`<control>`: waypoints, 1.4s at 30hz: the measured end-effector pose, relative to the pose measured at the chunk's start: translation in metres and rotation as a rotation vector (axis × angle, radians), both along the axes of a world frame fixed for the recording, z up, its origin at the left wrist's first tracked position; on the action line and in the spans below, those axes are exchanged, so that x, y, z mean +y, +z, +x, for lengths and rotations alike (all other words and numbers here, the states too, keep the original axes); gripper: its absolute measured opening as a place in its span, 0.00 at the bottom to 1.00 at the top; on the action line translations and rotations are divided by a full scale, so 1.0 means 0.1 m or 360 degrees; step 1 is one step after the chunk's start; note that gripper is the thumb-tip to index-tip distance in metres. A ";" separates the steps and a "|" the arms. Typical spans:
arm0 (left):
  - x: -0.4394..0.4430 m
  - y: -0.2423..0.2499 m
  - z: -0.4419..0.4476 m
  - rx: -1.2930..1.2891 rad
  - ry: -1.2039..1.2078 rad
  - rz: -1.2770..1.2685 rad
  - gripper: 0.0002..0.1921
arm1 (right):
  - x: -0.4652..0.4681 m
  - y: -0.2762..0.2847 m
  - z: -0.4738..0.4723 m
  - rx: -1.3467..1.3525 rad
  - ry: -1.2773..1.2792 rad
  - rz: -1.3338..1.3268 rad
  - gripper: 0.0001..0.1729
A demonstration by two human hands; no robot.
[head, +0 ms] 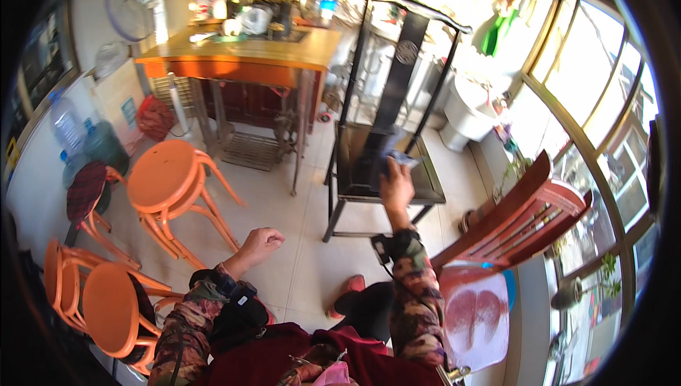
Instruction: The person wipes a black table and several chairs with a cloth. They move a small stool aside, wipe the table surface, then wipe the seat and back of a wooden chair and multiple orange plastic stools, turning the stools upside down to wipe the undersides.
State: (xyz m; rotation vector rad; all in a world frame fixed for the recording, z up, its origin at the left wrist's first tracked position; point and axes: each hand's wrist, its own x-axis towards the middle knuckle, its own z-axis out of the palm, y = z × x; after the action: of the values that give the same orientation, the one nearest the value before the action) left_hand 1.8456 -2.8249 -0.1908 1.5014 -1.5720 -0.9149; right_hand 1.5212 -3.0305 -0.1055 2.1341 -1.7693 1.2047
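Note:
In front of me stands a black chair (351,173) with a tall back, a round carved emblem on its splat and a flat dark seat. My right hand (397,188) grips a crumpled bluish-grey cloth (400,156) over the seat; blur hides whether the cloth touches it. Out over the floor to the left, my left hand (259,248) hangs with nothing in it, its fingers loosely curled. Nearest to that hand is a stack of orange round stools (162,176).
Close on my right is a reddish-brown wooden chair (511,226). More orange stools (110,309) stand at lower left. Behind are a wooden-topped table (255,51) on a treadle base, a fan (127,0) and large water bottles (106,144). A white bin-like container (468,109) is by the windows.

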 end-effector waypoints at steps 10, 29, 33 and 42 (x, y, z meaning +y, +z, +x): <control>-0.61 -0.27 -0.53 -0.0142 -0.0125 0.0120 0.09 | -0.30 -1.27 0.50 0.0420 0.0341 0.0312 0.34; -2.99 -0.84 -1.59 -0.0431 0.0470 0.0041 0.40 | -1.37 -1.26 -0.65 0.0223 -0.0128 0.0571 0.29; -3.05 -0.82 -1.82 -0.0565 0.0629 0.0146 0.36 | -1.50 -1.36 0.21 0.0185 0.0778 0.0492 0.31; -2.96 -0.70 -1.91 -0.1013 0.0712 0.0034 0.36 | -2.68 -1.39 -1.11 0.0167 -0.0147 0.0434 0.25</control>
State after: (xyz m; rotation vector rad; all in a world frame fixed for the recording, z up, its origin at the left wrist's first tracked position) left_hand 1.6543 -3.1208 -0.2611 2.1798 -1.5279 -0.1987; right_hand 1.4105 -3.2981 -0.2446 2.1781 -2.0602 0.8556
